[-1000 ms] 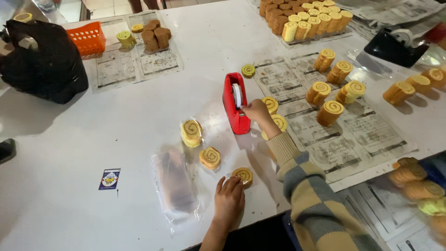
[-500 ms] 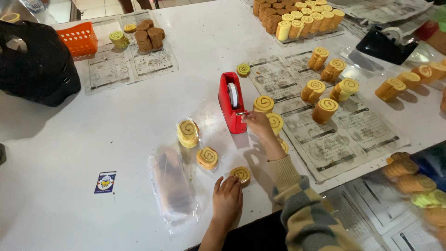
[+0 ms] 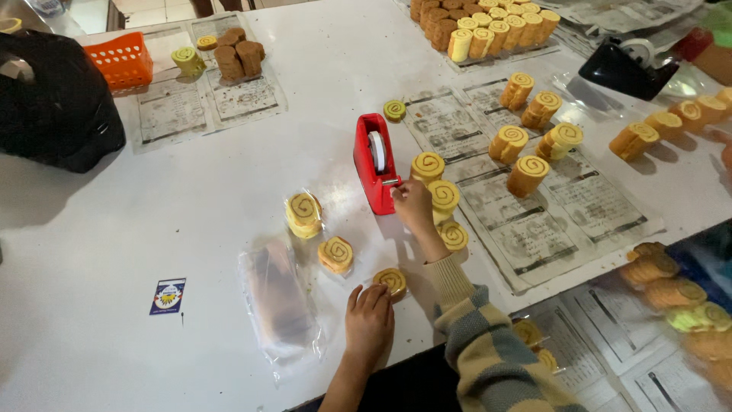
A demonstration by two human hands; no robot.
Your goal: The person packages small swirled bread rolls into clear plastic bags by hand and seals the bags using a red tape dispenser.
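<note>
Red tape dispenser [image 3: 373, 162]: I logged it mid-desk [image 3: 191, 206], upright. Right hand [image 3: 412, 202]: at the dispenser's near end, fingers pinched at the cutter; held strip too small to confirm. Wrapped roll slice [image 3: 393, 281]: nearer than the dispenser, left hand [image 3: 369, 320] flat beside it, fingertips touching it. Clear bag stack [image 3: 278, 301]: left of that slice. Newspaper sheets [image 3: 549, 221] with rolls: right of dispenser.
</note>
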